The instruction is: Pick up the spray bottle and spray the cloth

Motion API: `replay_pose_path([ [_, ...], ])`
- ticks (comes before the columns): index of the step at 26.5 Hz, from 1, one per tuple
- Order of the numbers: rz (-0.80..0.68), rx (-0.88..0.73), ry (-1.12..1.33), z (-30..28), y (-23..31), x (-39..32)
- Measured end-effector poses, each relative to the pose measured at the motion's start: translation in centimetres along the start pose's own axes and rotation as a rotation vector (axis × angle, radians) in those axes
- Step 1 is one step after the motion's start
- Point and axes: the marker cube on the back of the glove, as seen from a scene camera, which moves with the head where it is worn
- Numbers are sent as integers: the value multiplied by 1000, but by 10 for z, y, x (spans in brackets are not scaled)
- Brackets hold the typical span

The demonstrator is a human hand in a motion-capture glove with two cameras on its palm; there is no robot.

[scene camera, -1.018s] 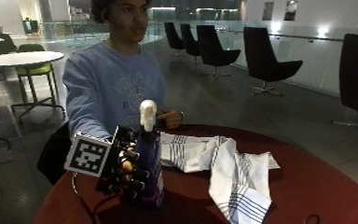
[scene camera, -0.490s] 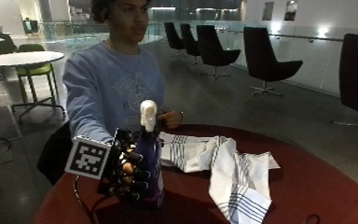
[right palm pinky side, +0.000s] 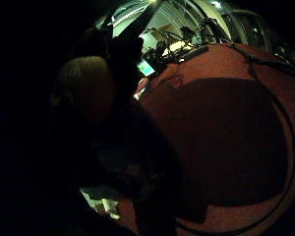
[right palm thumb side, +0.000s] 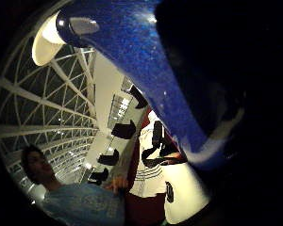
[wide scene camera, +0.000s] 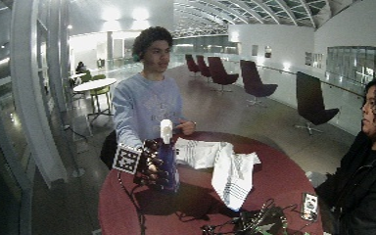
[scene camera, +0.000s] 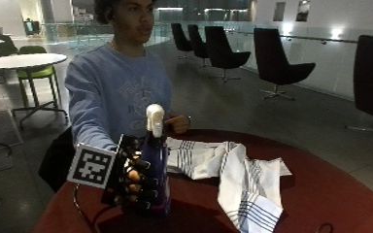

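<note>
Spray bottle [scene camera: 154, 170], dark blue plastic with a white nozzle head, stands upright on the round red table [scene camera: 342, 194] in the outside view. The gloved right hand [scene camera: 135, 179] wraps its fingers around the bottle body. The white cloth with dark stripes [scene camera: 238, 179] lies just beside it, apparently within spray range.

Wide outside view: same arrangement; bottle base appears to rest on the table.

Thumb side palm view: blue bottle wall fills the frame, close to the palm; cloth lies beyond.

Little finger side palm view: mostly red tabletop.
</note>
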Motion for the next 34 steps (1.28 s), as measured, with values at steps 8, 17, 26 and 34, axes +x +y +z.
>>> replay_pose_path([
  [8,-80,-224,-201,-5,10,-35],
  [17,-56,-691,-376,13,44,-106],
  [26,93,-935,-415,26,84,-126],
  [34,204,-999,-371,24,108,-126],
])
